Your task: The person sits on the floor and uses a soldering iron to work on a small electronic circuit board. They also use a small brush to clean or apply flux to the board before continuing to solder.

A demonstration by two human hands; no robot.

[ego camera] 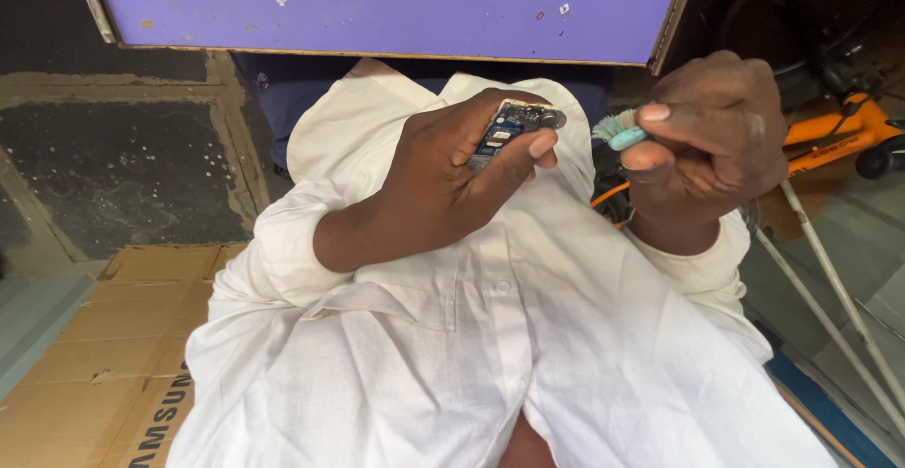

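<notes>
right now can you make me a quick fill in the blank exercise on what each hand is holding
1. The left hand grips a small blue ____ between thumb and fingers.
2. The right hand pinches a small brush whose handle is ____ in colour.
3. Above both hands sits a flat board painted ____.
4. The person's shirt is ____.

Missing words: circuit board; teal; purple; white
</notes>
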